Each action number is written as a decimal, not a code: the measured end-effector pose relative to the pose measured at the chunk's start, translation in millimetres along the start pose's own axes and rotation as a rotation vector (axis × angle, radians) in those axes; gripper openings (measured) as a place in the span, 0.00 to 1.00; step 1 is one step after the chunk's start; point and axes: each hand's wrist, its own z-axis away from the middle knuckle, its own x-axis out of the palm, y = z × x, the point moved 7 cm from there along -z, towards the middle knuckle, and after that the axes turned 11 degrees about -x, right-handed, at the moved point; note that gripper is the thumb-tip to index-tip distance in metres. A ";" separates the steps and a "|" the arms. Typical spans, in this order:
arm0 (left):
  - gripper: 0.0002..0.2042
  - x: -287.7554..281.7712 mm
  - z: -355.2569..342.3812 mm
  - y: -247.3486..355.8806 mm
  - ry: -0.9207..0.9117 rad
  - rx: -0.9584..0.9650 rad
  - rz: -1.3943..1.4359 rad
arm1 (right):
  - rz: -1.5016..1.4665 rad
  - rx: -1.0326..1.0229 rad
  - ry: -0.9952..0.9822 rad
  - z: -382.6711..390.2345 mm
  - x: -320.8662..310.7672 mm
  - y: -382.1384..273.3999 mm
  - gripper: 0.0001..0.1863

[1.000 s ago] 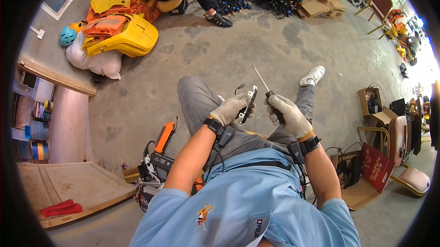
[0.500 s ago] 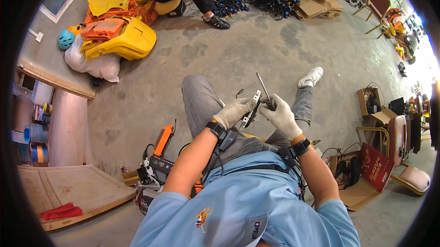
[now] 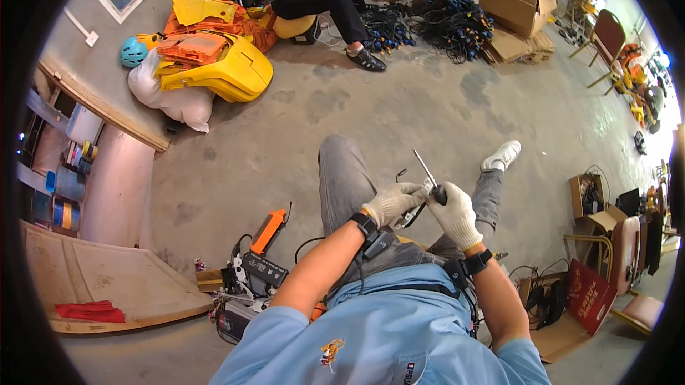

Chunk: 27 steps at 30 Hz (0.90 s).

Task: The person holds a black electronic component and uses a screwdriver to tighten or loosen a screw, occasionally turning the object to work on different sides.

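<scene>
My left hand [image 3: 392, 203], in a white knit glove, is closed on a small black part with silvery metal ends [image 3: 409, 216]. A short dark wire loop sticks up beyond those fingers. In my gloved right hand [image 3: 457, 219] is a screwdriver [image 3: 426, 169], its dark handle gripped and its bare shaft pointing up and away to the left. Both hands are close together above my lap, the screwdriver beside the part's far end. Whether its tip touches anything there is hidden by nothing: it stands free in the air.
An orange tool-like case [image 3: 268, 232] and a black box [image 3: 264, 271] lie left of my leg. Yellow plastic shells [image 3: 246, 71] are piled at far left, near a seated person [image 3: 332, 7]. Heaped cables [image 3: 457, 24] lie far off; an open carton [image 3: 564, 335] stands at right.
The whole view has shifted, so the room appears lower and further right. My right hand has turned over the screwdriver handle, which now shows more; both hands keep their hold.
</scene>
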 end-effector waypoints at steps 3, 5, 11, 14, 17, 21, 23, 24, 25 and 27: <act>0.18 -1.2 2.1 -2.0 0.031 0.003 -0.034 | 0.007 0.045 -0.031 1.4 1.7 -0.3 0.15; 0.18 -3.2 -2.9 -6.5 0.039 -0.010 -0.037 | -0.019 0.069 -0.021 1.9 1.3 -0.5 0.16; 0.21 1.9 10.8 7.4 0.057 -0.033 -0.055 | -0.060 0.128 -0.018 2.6 1.6 4.8 0.14; 0.25 2.8 6.9 7.4 0.077 0.021 -0.015 | -0.072 0.143 -0.010 1.9 5.0 11.2 0.15; 0.21 1.4 9.1 6.8 0.126 -0.050 -0.033 | -0.084 0.178 -0.014 4.8 6.6 16.7 0.16; 0.25 -0.6 3.3 -1.2 0.082 -0.051 -0.078 | 0.056 0.191 -0.077 2.6 5.1 10.0 0.17; 0.25 -0.7 4.3 2.6 0.090 -0.005 -0.120 | 0.011 0.178 -0.054 2.6 4.7 10.1 0.17; 0.25 -0.5 4.0 3.3 0.093 -0.004 -0.118 | -0.034 0.169 -0.027 2.7 3.8 10.3 0.18; 0.24 0.6 3.5 3.4 0.080 -0.011 -0.091 | -0.035 0.166 -0.029 2.4 4.7 12.2 0.18; 0.24 -0.1 3.8 3.2 0.069 -0.019 -0.062 | -0.198 0.252 -0.039 4.3 11.4 21.8 0.18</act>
